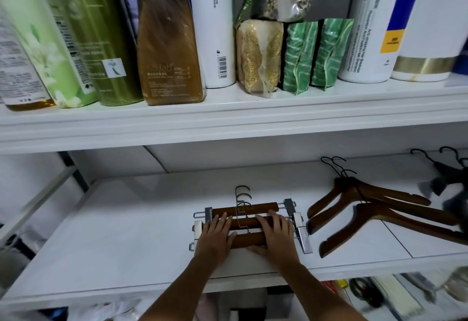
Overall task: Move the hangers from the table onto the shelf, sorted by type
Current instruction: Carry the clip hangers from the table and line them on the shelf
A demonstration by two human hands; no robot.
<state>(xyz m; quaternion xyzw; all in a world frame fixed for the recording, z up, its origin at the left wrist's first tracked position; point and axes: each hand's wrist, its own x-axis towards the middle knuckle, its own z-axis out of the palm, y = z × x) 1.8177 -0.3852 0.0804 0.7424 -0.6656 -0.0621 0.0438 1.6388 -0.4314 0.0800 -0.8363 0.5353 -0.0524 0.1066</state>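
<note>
Three wooden clip hangers [245, 208] with metal clips lie side by side on the white middle shelf [126, 232], hooks pointing to the back. My left hand [215, 238] and my right hand [274, 234] rest flat on top of them, fingers spread, pressing rather than gripping. To the right lie three dark brown wooden coat hangers [374, 212] in a loose stack. Black hangers [448, 176] sit blurred at the far right edge of the same shelf.
The upper shelf [228, 115] carries shampoo bottles [167, 42], a white bottle [212, 27], grain packs [258, 55] and green pouches [316, 52]. A lower shelf [379, 295] at the bottom right holds assorted small items. The left half of the middle shelf is bare.
</note>
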